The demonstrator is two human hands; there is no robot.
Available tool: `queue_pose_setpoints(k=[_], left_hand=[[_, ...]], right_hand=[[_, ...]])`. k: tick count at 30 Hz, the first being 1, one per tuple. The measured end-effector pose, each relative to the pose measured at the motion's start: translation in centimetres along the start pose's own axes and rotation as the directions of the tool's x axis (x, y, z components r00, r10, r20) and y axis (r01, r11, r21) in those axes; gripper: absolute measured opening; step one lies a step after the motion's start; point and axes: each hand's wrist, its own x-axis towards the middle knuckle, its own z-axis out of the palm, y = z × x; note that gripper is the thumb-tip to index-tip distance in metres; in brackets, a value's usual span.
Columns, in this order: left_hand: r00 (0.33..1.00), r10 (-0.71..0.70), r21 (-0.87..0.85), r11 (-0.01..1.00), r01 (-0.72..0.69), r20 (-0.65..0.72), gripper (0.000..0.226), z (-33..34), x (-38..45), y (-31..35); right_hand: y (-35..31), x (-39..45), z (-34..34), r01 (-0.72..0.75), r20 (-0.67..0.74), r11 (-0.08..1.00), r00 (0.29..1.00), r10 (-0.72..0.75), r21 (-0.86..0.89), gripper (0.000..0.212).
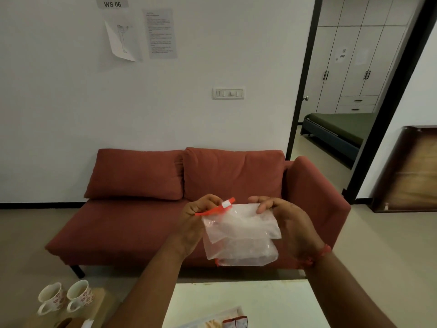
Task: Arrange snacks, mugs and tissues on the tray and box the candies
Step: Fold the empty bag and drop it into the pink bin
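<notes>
Plastic bag [241, 233] hangs mid-air, left hand [196, 223] and right hand [286, 223] raised, each grip pinching a top corner.

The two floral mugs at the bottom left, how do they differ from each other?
The left mug sits nearer the picture's edge and its inside looks clean white; the right mug sits closer to the white table and looks faintly stained inside. Both are upright, with the same red flower print, handles towards the camera, side by side on the wooden tray.
</notes>
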Motion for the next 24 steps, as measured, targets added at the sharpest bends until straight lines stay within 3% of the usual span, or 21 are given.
queue_pose_setpoints(k=[2, 5, 7, 10, 11, 12, 14, 16, 18, 21, 23, 24], left_hand=[[0.961, -0.237, 0.267, 0.944, 0.193, 0.141, 0.032, -0.9, 1.0, 1.0], [0.959, -0.263, 0.299, 0.928, 0.221, 0.107, 0.036, -1.5, 2.3, 1.3], [0.976, -0.219, 0.202, 0.955, 0.218, -0.019, 0.033, -0.9, 2.1, 0.7], [0.994, 0.064, 0.061, 0.996, -0.058, -0.087, 0.026, -1.4, 0.2, -2.3], [0.995, 0.077, -0.041, 0.996, -0.080, -0.067, 0.030, -1.8, -0.2, -3.3], [0.998, 0.043, -0.191, 0.980, -0.051, -0.046, 0.039, -2.2, -0.4, -4.0], [0.997, -0.060, -0.512, 0.855, 0.081, 0.056, 0.061, -3.0, -0.2, -4.8], [0.986, -0.129, -0.643, 0.748, 0.164, 0.101, 0.065, -3.3, -0.3, -4.7], [0.972, -0.217, -0.523, 0.819, 0.234, 0.095, 0.063, -3.3, -0.2, -4.4], [0.957, -0.274, -0.113, 0.952, 0.283, 0.091, 0.076, -2.6, -0.1, -3.5], [0.971, -0.234, 0.089, 0.969, 0.230, 0.040, 0.078, -2.4, 0.0, -3.5], [0.980, -0.200, 0.138, 0.971, 0.195, 0.022, 0.084, -2.4, 0.1, -3.8]], right_hand=[[0.0, -0.4, 0.0, -0.132, 0.095, 0.988, 0.988, 0.125, 0.075, 0.032], [-0.3, -0.5, 1.4, -0.225, 0.048, 0.954, 0.970, 0.239, -0.199, 0.026], [-0.5, -0.2, 2.3, -0.212, -0.020, 0.931, 0.976, 0.216, -0.298, 0.029], [-0.4, 0.3, 2.6, -0.126, -0.090, 0.930, 0.991, 0.100, -0.344, 0.038], [-0.3, 0.4, 2.6, -0.103, -0.117, 0.922, 0.991, 0.063, -0.372, 0.040], [-0.2, 0.6, 2.7, -0.089, -0.144, 0.908, 0.989, 0.032, -0.408, 0.041], [0.3, 1.0, 3.0, -0.067, -0.191, 0.822, 0.980, -0.052, -0.565, 0.040], [0.8, 1.5, 3.3, -0.011, -0.174, 0.620, 0.964, -0.203, -0.785, 0.036], [1.5, 1.7, 3.8, 0.075, -0.064, 0.412, 0.947, -0.314, -0.908, 0.031], [2.4, 1.8, 4.5, 0.149, 0.092, 0.132, 0.927, -0.364, -0.980, 0.028], [2.9, 1.9, 4.8, 0.157, 0.116, 0.076, 0.915, -0.386, -0.985, 0.031], [3.2, 2.1, 4.8, 0.144, 0.090, 0.106, 0.912, -0.400, -0.984, 0.035]])
